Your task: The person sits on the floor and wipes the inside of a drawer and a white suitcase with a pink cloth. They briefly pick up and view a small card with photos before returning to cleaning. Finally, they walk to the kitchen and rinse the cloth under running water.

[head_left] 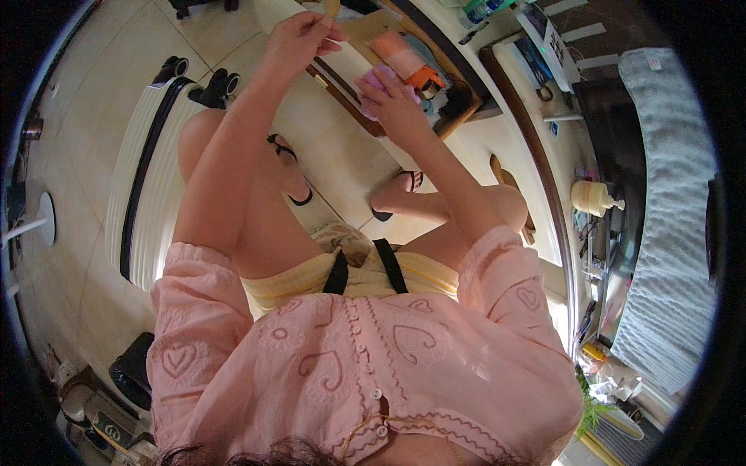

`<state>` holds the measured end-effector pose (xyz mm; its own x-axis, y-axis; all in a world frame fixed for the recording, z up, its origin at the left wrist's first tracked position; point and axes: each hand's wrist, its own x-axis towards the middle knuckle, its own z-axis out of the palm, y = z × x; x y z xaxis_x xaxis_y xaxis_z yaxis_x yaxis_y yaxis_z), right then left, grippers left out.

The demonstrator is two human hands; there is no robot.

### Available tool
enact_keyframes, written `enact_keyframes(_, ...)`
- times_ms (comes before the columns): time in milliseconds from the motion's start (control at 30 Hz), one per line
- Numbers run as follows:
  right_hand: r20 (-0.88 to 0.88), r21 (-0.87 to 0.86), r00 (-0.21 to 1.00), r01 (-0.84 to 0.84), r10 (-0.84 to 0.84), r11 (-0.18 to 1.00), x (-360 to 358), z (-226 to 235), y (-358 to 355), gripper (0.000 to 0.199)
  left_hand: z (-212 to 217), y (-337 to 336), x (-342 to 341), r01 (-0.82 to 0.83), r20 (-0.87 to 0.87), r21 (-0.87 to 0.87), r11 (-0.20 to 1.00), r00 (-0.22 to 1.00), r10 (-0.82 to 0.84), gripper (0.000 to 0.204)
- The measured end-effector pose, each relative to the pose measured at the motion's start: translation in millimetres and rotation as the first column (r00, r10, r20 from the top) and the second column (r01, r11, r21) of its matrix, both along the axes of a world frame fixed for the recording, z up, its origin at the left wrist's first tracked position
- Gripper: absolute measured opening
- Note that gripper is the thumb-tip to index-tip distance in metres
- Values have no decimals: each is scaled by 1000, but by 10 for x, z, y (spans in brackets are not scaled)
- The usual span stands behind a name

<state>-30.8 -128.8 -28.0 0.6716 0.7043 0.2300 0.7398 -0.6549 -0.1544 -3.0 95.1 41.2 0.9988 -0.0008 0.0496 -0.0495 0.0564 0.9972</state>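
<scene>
My left hand (299, 43) is raised at the top of the view, its fingertips pinched on a small flat tan piece (332, 9) whose kind I cannot make out. Over the near side of an open wooden drawer (460, 120), my right hand (395, 105) is closed on a crumpled pink-purple cloth (384, 76). Inside the drawer, just beyond that hand, lie a peach-and-orange packet (400, 56) and greyish items partly hidden behind it.
A white ribbed suitcase (144, 179) with black wheels lies on the tiled floor to the left. On the right, a desk carries a cream pump bottle (594, 199) and a grey-blue towel (667, 217). My feet in dark sandals (291, 167) rest below the drawer.
</scene>
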Motion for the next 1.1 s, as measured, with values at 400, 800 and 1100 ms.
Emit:
enact_keyframes(400,77,-51,986,-144,148,988,335,-22,293,30,3,-31,-13,-68,-72,-92,993,995,62,25)
enact_keyframes(800,-31,-441,999,-45,35,897,-727,323,-798,30,-145,-12,45,-11,-18,-20,1000,1000,11,25)
enact_keyframes(1100,-4,-381,975,-207,223,901,-179,202,-399,29,-206,57,102,7,-36,-37,999,999,-9,28)
